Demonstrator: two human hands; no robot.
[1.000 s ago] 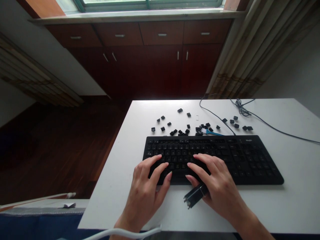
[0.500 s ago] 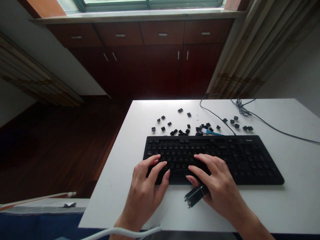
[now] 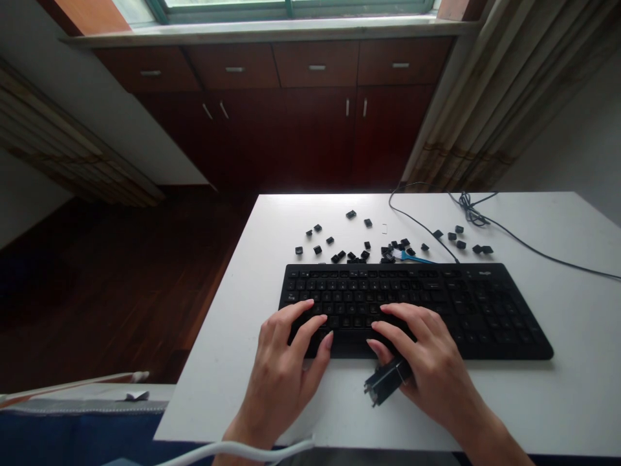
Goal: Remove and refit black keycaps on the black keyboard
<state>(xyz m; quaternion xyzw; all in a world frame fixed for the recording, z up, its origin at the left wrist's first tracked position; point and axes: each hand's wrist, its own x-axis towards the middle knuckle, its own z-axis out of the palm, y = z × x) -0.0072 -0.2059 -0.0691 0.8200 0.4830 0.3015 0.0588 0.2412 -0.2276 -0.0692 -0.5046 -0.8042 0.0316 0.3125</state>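
A black keyboard (image 3: pixel 466 343) lies across the white table. My left hand (image 3: pixel 276 362) rests over its left part, fingers spread and bent with the tips on or just above the keys; it holds nothing. Over the middle keys is my right hand (image 3: pixel 427 356), its fingertips reaching the keyboard too. Tucked under this hand is a black pronged tool (image 3: pixel 385 383), whose small metal-looking ends stick out toward the lower left. How the lower fingers grip it is hidden. Behind the keyboard lie several loose black keycaps (image 3: pixel 338 257) and a small blue brush (image 3: pixel 412 257) with white bristles.
A thin black cable (image 3: pixel 422 223) runs from the keyboard's back edge to a tied bundle (image 3: pixel 469 210) and off to the right. More keycaps (image 3: pixel 460 244) are scattered at the right rear. A white curved tube (image 3: pixel 242 450) crosses the table's near edge. Red-brown cabinets (image 3: pixel 310 136) stand beyond.
My right hand has shifted slightly right and down with the black pronged tool. My left hand stays almost in place over the keys.
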